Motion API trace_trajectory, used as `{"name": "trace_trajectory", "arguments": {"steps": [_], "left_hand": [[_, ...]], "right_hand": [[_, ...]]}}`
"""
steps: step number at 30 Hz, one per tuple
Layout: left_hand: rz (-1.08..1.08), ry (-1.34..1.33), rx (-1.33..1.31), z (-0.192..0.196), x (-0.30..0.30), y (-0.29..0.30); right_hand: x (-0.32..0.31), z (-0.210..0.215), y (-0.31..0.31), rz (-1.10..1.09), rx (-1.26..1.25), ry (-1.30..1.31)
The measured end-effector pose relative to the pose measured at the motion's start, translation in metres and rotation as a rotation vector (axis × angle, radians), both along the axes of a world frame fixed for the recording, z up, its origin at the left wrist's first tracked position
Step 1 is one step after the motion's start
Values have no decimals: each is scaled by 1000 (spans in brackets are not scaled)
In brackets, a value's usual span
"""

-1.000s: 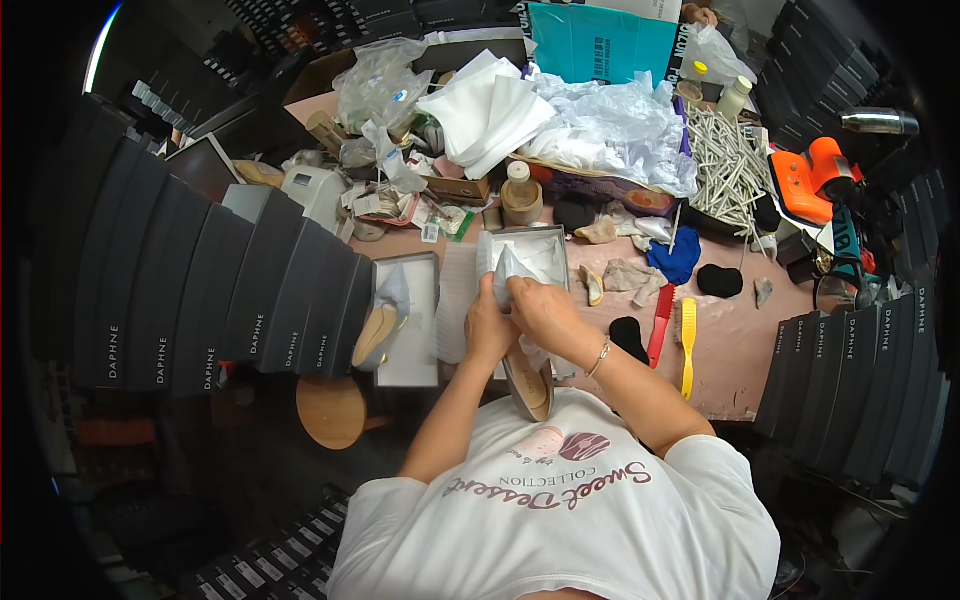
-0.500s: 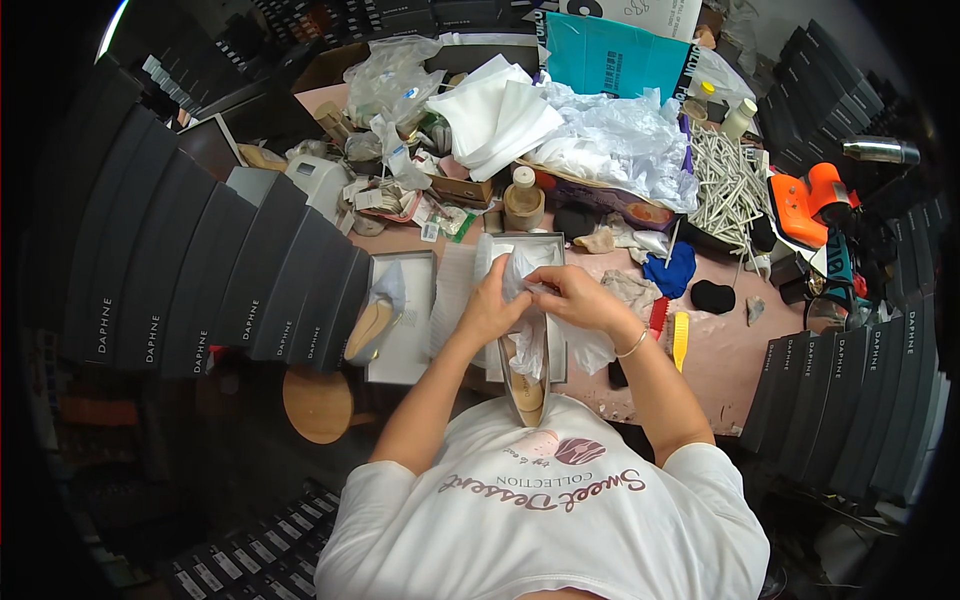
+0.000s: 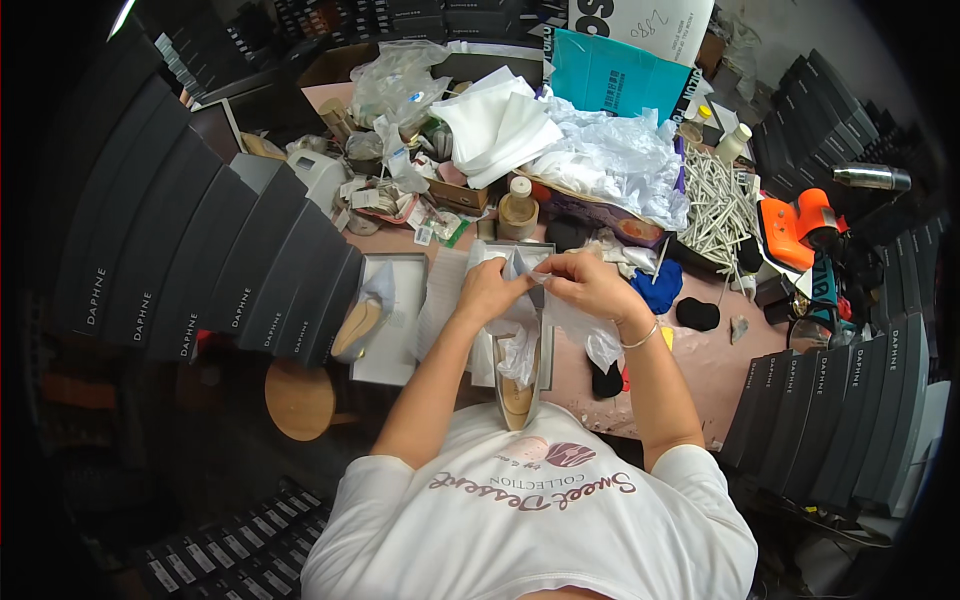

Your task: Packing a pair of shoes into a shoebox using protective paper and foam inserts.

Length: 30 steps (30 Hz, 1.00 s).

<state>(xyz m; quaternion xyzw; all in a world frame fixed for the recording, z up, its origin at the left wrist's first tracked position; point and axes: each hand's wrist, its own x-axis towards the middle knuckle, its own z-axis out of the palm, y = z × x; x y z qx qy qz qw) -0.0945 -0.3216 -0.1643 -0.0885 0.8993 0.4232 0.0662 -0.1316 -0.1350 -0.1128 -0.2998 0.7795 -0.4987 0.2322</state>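
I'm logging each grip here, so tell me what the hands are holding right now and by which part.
Both the left hand and the right hand pinch the upper edge of a crumpled sheet of thin white tissue paper, which hangs over a beige pointed shoe.

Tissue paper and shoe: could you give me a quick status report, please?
Both hands, left and right, gripping white tissue paper. Pointed shoe beneath it, toe toward the person. Open shoebox left; nothing obstructing.

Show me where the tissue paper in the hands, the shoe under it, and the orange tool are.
Tissue paper [image 3: 520, 350], head view, hanging crumpled part.
Shoe [image 3: 516, 402], head view, tan insole.
Orange tool [image 3: 790, 225], head view, its body.
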Motion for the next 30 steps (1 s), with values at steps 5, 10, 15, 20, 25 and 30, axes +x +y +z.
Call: {"name": "trace_trajectory", "arguments": {"steps": [5,10,15,20,25,30], "left_hand": [[-37,-78,-145,-15,-11,-2],[-50,-77,-200,-3,-7,5],[-27,13,-88,-3,-3,8],[-34,75,109,-11,-6,2],[-23,108,83,-6,-6,5],[56,144,-95,-12,-6,14]], "right_hand": [[5,-12,-12,-74,39,83],[12,-18,-14,-90,-9,96],[8,-24,-12,-110,-75,81],[8,-6,-9,-107,-19,45],[4,-7,1,-170,-109,12],[14,18,-8,-147,52,48]]}}
